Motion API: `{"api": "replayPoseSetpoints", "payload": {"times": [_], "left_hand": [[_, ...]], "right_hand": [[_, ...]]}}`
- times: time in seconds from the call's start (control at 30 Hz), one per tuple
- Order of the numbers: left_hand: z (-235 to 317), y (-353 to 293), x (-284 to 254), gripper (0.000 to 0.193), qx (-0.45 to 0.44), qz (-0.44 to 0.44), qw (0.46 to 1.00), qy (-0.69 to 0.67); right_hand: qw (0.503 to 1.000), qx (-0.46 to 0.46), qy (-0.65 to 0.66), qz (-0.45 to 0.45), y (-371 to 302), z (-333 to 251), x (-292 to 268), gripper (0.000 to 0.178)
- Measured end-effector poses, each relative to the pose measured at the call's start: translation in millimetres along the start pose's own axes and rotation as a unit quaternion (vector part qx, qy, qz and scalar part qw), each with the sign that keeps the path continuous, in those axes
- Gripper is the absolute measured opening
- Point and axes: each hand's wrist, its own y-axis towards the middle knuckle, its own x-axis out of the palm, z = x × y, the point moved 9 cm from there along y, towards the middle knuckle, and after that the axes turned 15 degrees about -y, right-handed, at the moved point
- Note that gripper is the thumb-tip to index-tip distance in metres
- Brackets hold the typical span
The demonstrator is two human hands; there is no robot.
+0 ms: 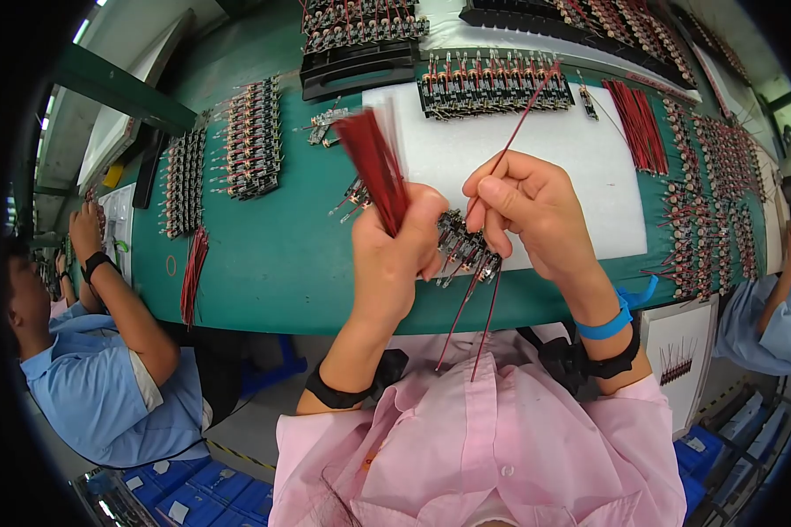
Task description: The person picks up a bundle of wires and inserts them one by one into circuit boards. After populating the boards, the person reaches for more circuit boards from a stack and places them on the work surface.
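Note:
A thick bundle of red wires (376,171) is gripped in my left hand (394,259), its upper end smeared by motion. My right hand (545,211) pinches one thin red wire (522,119) between thumb and fingers, its upper end slanting to the right. Below and between both hands lies a row of small dark circuit boards (466,250) near the table's front edge, partly hidden by my hands. Two dark red wires (485,329) reach from that row toward my pink shirt.
White foam sheet (589,202) covers part of the green table (299,263). Rows of circuit boards (253,140) stand at left, another row (497,86) beyond my hands, more (707,202) at right. Red wire bundles (637,127) lie about. A co-worker in blue (105,378) sits left, another right.

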Motion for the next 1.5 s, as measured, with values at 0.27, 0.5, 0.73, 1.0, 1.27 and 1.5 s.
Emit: {"api": "replayPoseSetpoints", "payload": {"times": [0.27,0.5,0.73,1.0,1.27,1.5], "left_hand": [[-7.9,-3.6,1.5,0.014,-0.037,-0.002,0.998,0.058],[-12.2,-7.6,-3.4,0.012,-0.057,-0.009,0.998,0.034],[5.1,-12.7,-3.3,0.011,0.072,-0.001,0.973,0.218],[10.5,-15.9,-3.2,0.009,0.127,-0.001,0.950,0.284],[5.7,-14.2,-12.0,0.009,0.094,-0.001,0.959,0.267],[14.1,-24.5,-36.9,0.017,0.157,0.025,0.975,0.152]], "right_hand": [[0.996,-0.040,-0.071,0.027,-3.8,-3.7,-1.8,0.011],[0.986,-0.042,-0.157,0.034,-9.7,-4.7,2.1,0.009],[0.982,-0.013,-0.187,0.030,-11.0,3.6,3.7,0.008],[0.967,-0.031,-0.251,0.019,-11.5,1.5,9.6,0.008],[0.984,0.011,-0.177,0.034,-15.6,13.7,11.2,0.007],[0.940,-0.060,-0.325,0.085,-16.6,-0.3,-1.6,0.005]]}}
